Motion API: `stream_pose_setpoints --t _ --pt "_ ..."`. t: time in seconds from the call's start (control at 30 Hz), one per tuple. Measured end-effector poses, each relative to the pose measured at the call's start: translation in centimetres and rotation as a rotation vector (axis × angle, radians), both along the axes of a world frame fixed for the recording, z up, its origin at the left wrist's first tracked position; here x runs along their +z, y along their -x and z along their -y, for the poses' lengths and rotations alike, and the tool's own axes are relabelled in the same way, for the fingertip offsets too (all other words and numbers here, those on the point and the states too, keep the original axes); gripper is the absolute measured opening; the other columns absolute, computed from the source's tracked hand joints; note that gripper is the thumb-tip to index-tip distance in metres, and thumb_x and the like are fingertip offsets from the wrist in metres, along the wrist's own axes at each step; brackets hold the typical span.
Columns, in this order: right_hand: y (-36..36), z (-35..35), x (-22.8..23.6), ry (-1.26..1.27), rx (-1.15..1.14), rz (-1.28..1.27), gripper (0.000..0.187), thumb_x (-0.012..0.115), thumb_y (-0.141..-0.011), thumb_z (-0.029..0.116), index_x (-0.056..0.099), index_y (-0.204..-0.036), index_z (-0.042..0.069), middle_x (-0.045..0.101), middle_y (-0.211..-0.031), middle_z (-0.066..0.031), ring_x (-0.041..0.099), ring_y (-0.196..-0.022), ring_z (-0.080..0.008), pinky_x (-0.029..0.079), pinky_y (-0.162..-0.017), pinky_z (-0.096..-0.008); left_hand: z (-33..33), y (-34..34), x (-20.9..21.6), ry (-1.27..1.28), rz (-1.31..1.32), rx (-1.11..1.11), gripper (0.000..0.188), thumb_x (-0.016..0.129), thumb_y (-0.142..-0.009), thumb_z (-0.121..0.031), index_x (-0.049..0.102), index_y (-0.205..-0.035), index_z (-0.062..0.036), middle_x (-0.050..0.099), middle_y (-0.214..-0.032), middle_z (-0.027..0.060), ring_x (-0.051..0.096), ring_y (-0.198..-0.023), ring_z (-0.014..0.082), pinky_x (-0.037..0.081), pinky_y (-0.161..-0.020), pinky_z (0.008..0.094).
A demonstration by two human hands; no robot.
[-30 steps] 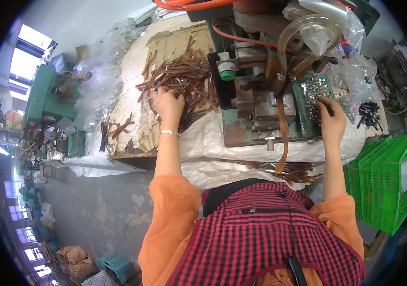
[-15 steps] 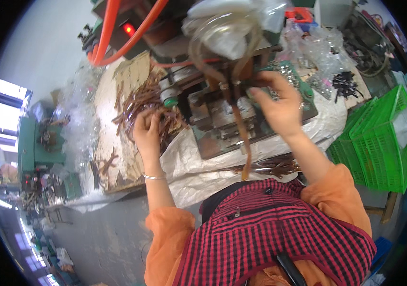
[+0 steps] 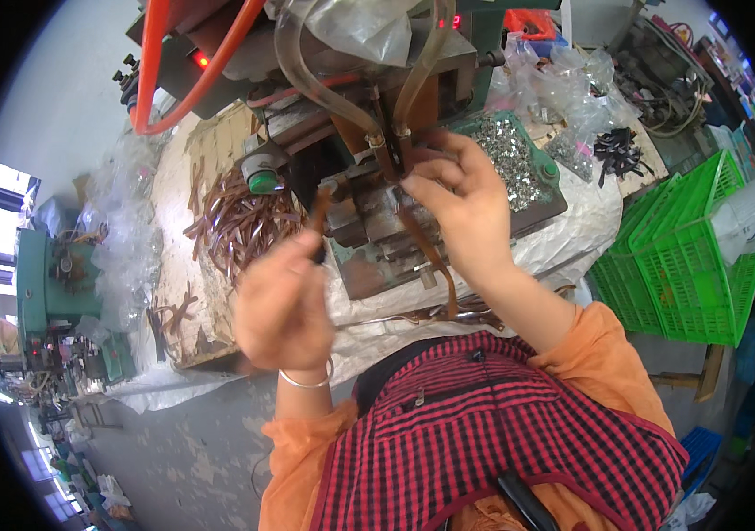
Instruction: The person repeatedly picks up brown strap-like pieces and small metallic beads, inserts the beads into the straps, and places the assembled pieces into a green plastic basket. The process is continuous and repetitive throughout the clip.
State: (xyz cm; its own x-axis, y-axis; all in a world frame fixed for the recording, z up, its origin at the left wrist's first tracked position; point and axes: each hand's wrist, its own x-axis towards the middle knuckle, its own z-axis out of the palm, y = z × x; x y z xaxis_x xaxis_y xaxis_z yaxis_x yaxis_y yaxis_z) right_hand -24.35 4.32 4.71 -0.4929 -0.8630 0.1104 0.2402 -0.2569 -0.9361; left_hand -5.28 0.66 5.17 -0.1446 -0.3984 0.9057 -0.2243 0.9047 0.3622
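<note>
My left hand [image 3: 282,305] is raised left of the machine, smeared by motion, with one brown strap [image 3: 320,208] sticking up from its fingertips. My right hand [image 3: 470,203] is at the press machine's [image 3: 364,199] working point, thumb and fingers pinched together; what they hold is hidden. Below those fingers another brown strap [image 3: 430,252] runs from the tooling over the machine's front edge. A pile of brown straps [image 3: 240,217] lies on the table left of the machine. Small shiny metal pieces [image 3: 505,159] fill a green tray to the right of my right hand.
A round green button [image 3: 262,181] sits at the machine's left. Orange hoses [image 3: 154,71] and clear tubes [image 3: 306,80] hang over the front. More straps lie along the near edge on white sheeting [image 3: 554,257]. Green crates [image 3: 678,257] stand at the right; black strips [image 3: 620,152] lie nearby.
My left hand has come away from the strap pile toward me and the machine, now with a strap in it. My right hand has closed in on the tooling. The view has shifted slightly.
</note>
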Motion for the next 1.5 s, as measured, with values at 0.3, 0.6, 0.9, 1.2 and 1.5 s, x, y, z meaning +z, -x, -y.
stream_pose_setpoints --t 0.3,0.6,0.9,1.2,1.5 --pt "9.2 -0.8 -5.7 -0.234 -0.246 -1.248 0.033 0.076 -0.083 0.018 0.074 -0.113 0.006 0.062 -0.134 -0.024 0.053 -0.131 -0.0426 0.041 -0.113 -0.0494 -0.5 4.6 -2.2 0.251 0.358 -0.152 0.03 0.09 -0.071 -0.01 0.072 -0.095 -0.0092 0.076 -0.101 0.0114 0.063 -0.057 0.0152 0.045 -0.047 0.0273" --pt "13.3 -1.8 -11.0 -0.209 -0.485 -1.385 0.013 0.074 -0.087 0.013 0.077 -0.096 0.005 0.07 -0.124 -0.0196 0.062 -0.123 -0.0364 0.047 -0.106 -0.0451 -0.1 4.8 -2.9 0.294 0.281 -0.147 0.029 0.087 -0.073 -0.015 0.07 -0.096 -0.0107 0.076 -0.102 0.0091 0.059 -0.053 0.0118 0.042 -0.045 0.0251" --pt "12.5 -2.7 -10.2 -0.163 -0.491 -0.874 0.018 0.066 -0.097 0.012 0.075 -0.109 0.001 0.075 -0.106 -0.0143 0.071 -0.099 -0.0261 0.052 -0.091 -0.0331 -4.0 -2.9 -1.7 0.093 0.339 0.414 0.023 0.078 -0.08 -0.003 0.076 -0.101 -0.0104 0.076 -0.099 0.0064 0.063 -0.063 0.0179 0.051 -0.057 0.0294" --pt "10.4 -1.3 -9.4 -0.165 -0.345 -0.711 0.014 0.07 -0.095 0.008 0.073 -0.107 0.002 0.076 -0.097 -0.0085 0.071 -0.088 -0.0141 0.054 -0.083 -0.028 10.6 -9.8 -7.6 -0.231 0.753 0.919 0.013 0.082 -0.074 -0.017 0.079 -0.084 -0.0082 0.067 -0.094 0.0086 0.059 -0.095 0.0307 0.047 -0.083 0.0442" --pt "13.4 -7.0 -10.0 -0.194 -0.623 -1.131 0.01 0.071 -0.091 0.005 0.077 -0.1 0.005 0.076 -0.101 -0.0088 0.07 -0.1 -0.0178 0.051 -0.089 -0.0301 7.9 -8.9 -9.6 -0.395 0.591 0.848 0.011 0.079 -0.079 -0.01 0.076 -0.088 -0.0063 0.067 -0.098 0.0122 0.062 -0.096 0.0328 0.049 -0.084 0.0437"
